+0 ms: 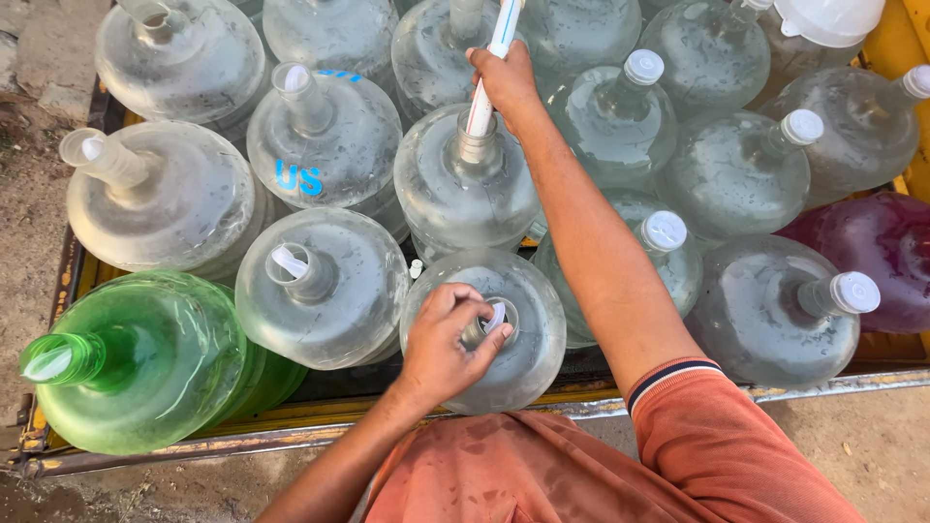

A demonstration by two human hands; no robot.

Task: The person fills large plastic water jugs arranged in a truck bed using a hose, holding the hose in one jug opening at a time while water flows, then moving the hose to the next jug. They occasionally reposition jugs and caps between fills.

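Observation:
My right hand (506, 79) grips a white pipe with a blue stripe (489, 73), whose lower end goes into the neck of a clear water jug (465, 189) in the middle row. At the near edge, my left hand (443, 341) closes around the neck of another clear jug (528, 334) and holds a small white cap (495, 318) at its mouth. Both jugs stand upright among many others.
Several large clear jugs fill a yellow cart bed (291, 412), some capped in white (855, 292), some open. A green jug (145, 358) stands at near left, a dark purple one (877, 252) at right. Dirt ground lies around the cart.

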